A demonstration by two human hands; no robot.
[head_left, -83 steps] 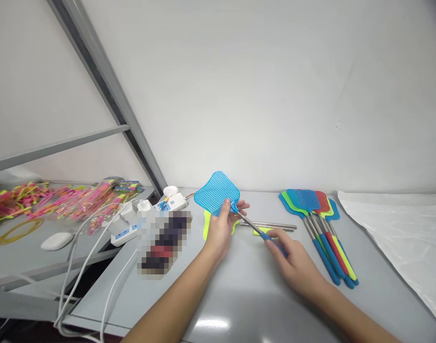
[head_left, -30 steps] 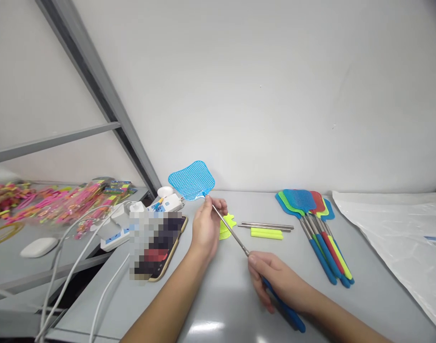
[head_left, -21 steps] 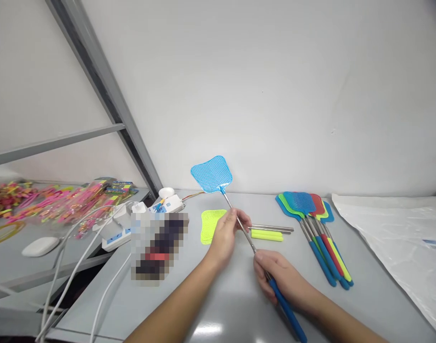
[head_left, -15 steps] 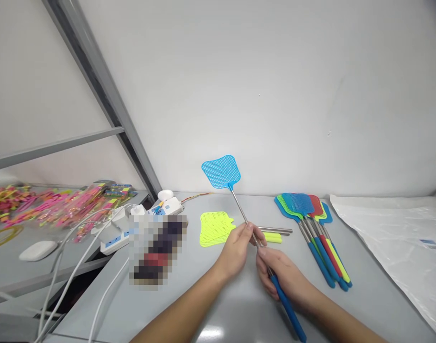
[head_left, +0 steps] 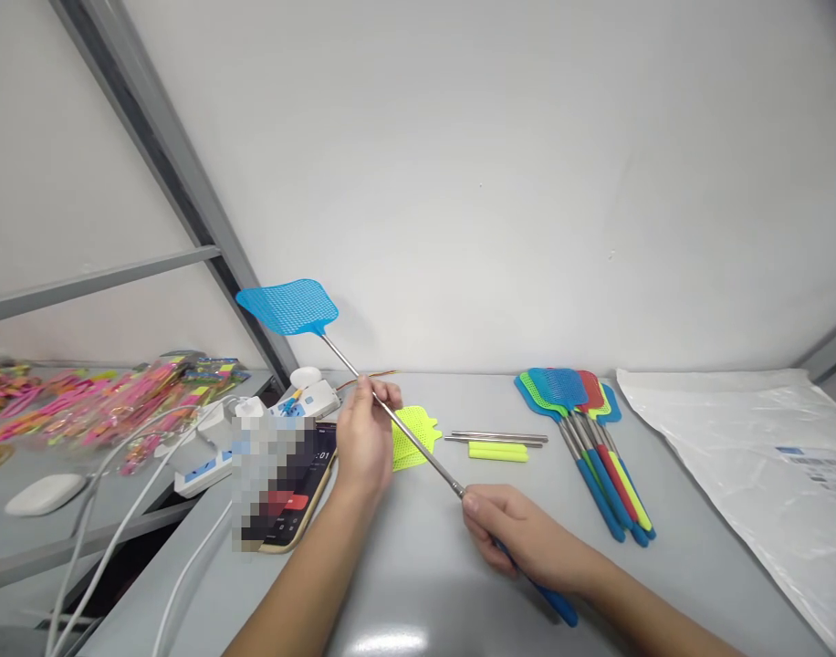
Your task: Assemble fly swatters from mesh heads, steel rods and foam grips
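A blue fly swatter (head_left: pixel 291 307) with a metal shaft and a blue grip slants across the table, its mesh head up to the left. My left hand (head_left: pixel 367 438) is closed around the shaft below the head. Lower down, my right hand (head_left: pixel 517 529) grips the shaft near the blue handle. Behind my left hand lie yellow swatter heads (head_left: pixel 418 433), partly covered. Beside them rest metal rods (head_left: pixel 496 438) and yellow handle grips (head_left: pixel 498 452).
A pile of swatters (head_left: pixel 582 438) in several colours lies to the right, next to a white plastic bag (head_left: pixel 739 456). At left are a phone (head_left: pixel 301 493), a power strip (head_left: pixel 205 470), white cables and colourful packaged items (head_left: pixel 137 401). A metal frame post (head_left: pixel 178 173) stands there.
My left hand has slid up and left, away from my right hand. More of the metal shaft now shows between the hands, and the blue head has moved left.
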